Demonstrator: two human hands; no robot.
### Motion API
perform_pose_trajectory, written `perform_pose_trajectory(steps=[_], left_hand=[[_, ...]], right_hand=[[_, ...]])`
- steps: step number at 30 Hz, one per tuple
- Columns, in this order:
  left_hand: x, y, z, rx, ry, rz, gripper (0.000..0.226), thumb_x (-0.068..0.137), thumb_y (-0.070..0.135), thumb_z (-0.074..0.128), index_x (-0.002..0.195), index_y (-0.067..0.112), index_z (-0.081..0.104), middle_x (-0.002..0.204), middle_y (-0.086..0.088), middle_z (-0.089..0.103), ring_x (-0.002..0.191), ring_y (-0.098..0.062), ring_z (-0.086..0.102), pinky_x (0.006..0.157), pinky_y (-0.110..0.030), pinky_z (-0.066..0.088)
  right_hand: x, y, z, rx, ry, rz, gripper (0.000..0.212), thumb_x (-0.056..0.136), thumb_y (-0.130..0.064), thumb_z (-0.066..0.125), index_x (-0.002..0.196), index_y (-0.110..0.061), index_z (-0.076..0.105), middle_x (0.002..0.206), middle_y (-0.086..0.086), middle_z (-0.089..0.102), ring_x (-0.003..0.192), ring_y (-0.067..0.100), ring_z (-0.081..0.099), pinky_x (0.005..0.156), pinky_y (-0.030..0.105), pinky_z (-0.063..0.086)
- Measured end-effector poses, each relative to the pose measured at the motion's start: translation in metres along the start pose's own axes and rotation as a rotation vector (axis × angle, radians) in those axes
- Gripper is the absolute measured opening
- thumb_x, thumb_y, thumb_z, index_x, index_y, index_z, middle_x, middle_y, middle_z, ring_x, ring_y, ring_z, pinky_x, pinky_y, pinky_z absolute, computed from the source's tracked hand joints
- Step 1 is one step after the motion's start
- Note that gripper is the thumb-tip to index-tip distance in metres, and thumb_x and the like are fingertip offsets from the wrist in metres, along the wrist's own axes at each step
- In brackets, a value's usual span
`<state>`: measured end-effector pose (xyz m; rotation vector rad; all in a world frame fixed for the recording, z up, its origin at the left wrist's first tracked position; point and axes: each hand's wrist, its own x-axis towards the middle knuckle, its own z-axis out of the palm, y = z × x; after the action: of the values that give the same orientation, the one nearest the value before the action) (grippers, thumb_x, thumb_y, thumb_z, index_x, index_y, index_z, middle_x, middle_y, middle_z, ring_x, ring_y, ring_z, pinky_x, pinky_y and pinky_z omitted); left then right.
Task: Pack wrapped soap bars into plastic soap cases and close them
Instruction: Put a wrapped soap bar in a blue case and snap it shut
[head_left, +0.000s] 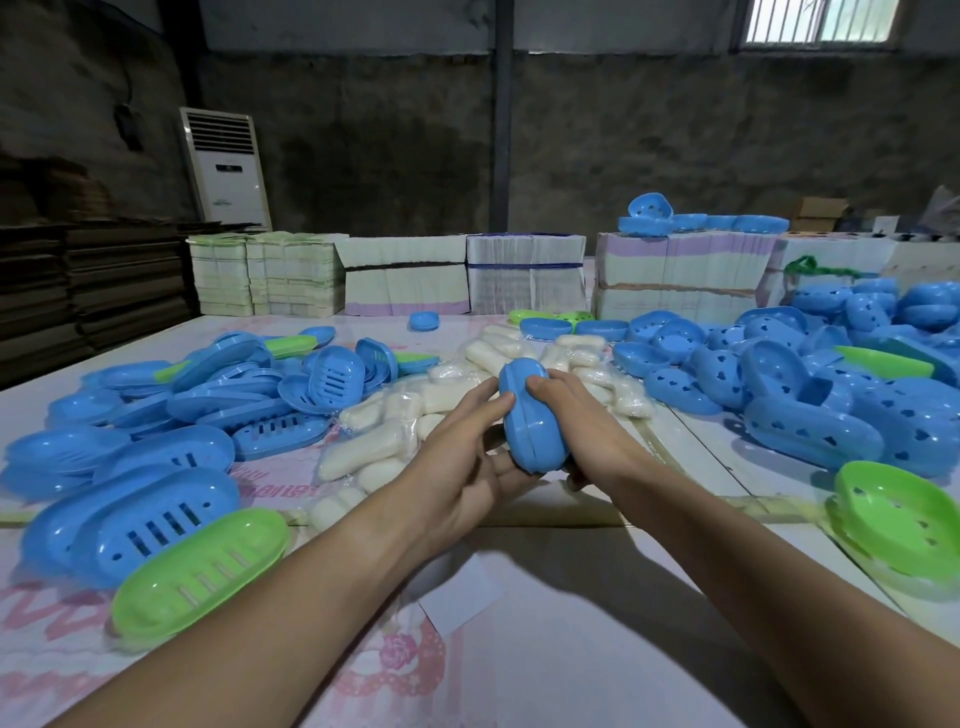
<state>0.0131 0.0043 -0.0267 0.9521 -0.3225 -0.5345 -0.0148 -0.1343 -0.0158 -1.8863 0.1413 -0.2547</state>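
Note:
A closed blue soap case stands on its edge between both my hands above the table's middle, its seam facing me. My left hand cups its left side and underside with fingers curled round it. Against the case's right side, my right hand grips with fingers over the top. Behind and left of the hands lies a heap of white wrapped soap bars. What is inside the case is hidden.
Slotted blue case halves and a green one pile on the left. Blue halves with heart-shaped holes and a green half fill the right. Bundled flat cartons line the table's far edge.

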Motion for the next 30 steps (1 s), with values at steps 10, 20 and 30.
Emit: perform_pose_trajectory(steps=[10, 20, 30], left_hand=[[0.005, -0.002, -0.005, -0.093, -0.025, -0.051, 0.036, 0.099, 0.022, 0.058, 0.134, 0.027, 0.06, 0.113, -0.021, 0.073, 0.102, -0.045, 0.07, 0.088, -0.054, 0.057], [0.01, -0.003, -0.009, -0.185, -0.026, 0.021, 0.03, 0.098, 0.017, 0.061, 0.127, 0.025, 0.065, 0.114, -0.021, 0.073, 0.105, -0.044, 0.07, 0.093, -0.059, 0.054], [0.006, 0.001, -0.01, -0.142, -0.05, 0.03, 0.037, 0.1, 0.018, 0.057, 0.136, 0.026, 0.059, 0.123, -0.025, 0.069, 0.108, -0.041, 0.07, 0.093, -0.053, 0.056]], right_hand=[[-0.001, -0.006, -0.011, -0.118, 0.011, -0.021, 0.039, 0.091, -0.064, 0.039, 0.126, -0.051, 0.048, 0.098, -0.008, 0.063, 0.059, 0.008, 0.049, 0.046, 0.021, 0.036], [-0.007, -0.011, -0.009, -0.281, -0.041, -0.081, 0.056, 0.086, -0.071, 0.037, 0.139, -0.066, 0.023, 0.106, -0.009, 0.059, 0.065, 0.015, 0.057, 0.047, 0.027, 0.048], [-0.007, -0.013, -0.023, -0.515, -0.088, -0.236, 0.078, 0.062, -0.06, 0.045, 0.134, -0.071, 0.018, 0.088, 0.0, 0.065, 0.077, 0.016, 0.061, 0.06, 0.035, 0.053]])
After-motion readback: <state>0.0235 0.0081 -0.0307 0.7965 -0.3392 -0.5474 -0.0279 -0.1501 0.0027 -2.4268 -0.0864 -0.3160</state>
